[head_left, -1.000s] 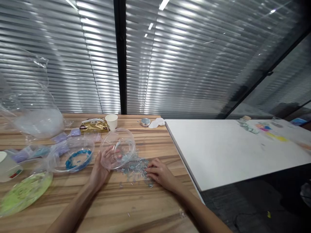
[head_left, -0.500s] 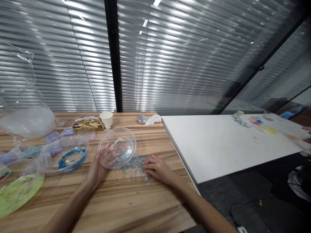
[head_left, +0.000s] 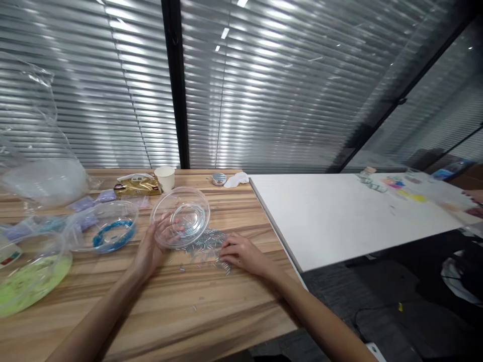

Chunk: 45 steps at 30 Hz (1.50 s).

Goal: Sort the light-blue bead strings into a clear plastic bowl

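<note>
A clear round bowl (head_left: pixel 202 213) is tilted over the wooden table, with some small pale tubes in it. My left hand (head_left: pixel 160 239) grips its left side, the fingers showing through the clear plastic. Below and to the right of the bowl lies a loose pile of small grey-blue tubes (head_left: pixel 207 244). At the pile's right edge is my right hand (head_left: pixel 239 253), fingers curled together and touching the tubes; whatever is between the fingertips is too small to make out.
Left of my hands stand a clear bowl with blue pieces (head_left: pixel 113 236) and one with yellow-green pieces (head_left: pixel 35 284). Behind are a gold packet (head_left: pixel 138 186), a paper cup (head_left: pixel 165 178) and a white tissue (head_left: pixel 236 179). Another person's hand (head_left: pixel 473 196) is at far right.
The whole view has shifted slightly, so the table sits higher in it. Both hands keep nearly the same places at the bowl and the pile.
</note>
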### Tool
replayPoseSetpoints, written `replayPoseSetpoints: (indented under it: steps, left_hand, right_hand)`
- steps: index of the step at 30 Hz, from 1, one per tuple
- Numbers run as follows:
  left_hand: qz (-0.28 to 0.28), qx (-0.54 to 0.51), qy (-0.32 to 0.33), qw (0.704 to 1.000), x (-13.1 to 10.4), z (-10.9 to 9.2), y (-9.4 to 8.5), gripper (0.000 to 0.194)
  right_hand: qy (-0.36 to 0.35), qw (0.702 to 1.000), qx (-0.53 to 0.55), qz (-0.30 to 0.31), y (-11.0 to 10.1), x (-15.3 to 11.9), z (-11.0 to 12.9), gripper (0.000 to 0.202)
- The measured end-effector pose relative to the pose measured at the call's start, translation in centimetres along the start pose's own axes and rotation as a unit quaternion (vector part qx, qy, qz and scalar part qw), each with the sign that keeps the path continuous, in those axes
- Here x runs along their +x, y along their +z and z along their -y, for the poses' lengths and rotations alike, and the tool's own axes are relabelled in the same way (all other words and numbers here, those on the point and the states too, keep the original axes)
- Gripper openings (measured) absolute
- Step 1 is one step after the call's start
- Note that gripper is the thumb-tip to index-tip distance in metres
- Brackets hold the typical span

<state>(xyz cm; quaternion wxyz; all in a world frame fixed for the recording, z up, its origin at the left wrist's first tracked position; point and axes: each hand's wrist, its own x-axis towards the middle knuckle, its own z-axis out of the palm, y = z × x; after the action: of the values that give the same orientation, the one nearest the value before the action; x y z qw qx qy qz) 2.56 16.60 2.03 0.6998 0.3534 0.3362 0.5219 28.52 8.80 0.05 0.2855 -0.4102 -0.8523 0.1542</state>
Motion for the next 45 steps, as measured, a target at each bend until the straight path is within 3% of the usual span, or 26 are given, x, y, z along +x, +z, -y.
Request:
replayPoseSetpoints:
  steps: [9, 25, 33, 37, 42, 45]
  left_hand:
    - [0.032, 0.001, 0.017, 0.999, 0.0, 0.5, -0.3, 0.043]
    - [0.042, 0.006, 0.021, 0.999, -0.7, 0.3, 0.6, 0.068]
    - [0.054, 0.076, 0.108, 0.99, -1.0, 0.8, 0.3, 0.062]
    - [0.053, 0.131, 0.143, 0.98, -1.1, 0.9, 0.3, 0.059]
    - [0.047, 0.143, 0.143, 0.978, -1.0, 0.9, 0.5, 0.064]
    - [0.071, 0.147, 0.125, 0.979, -0.9, 1.1, 0.5, 0.067]
  right_hand:
    - [-0.008, 1.0, -0.003, -0.004, 0.4, 0.1, 0.4, 0.007]
    - [-0.037, 0.999, -0.027, -0.021, 1.3, 0.4, 0.9, 0.008]
    - [-0.059, 0.994, -0.082, -0.031, 2.3, 0.1, 0.5, 0.013]
    - [-0.089, 0.989, -0.088, -0.084, 2.1, 0.2, 0.9, 0.018]
    - [-0.115, 0.955, -0.05, -0.27, 0.9, 0.5, 2.2, 0.016]
    - [-0.106, 0.935, -0.058, -0.333, 0.5, 0.6, 2.4, 0.016]
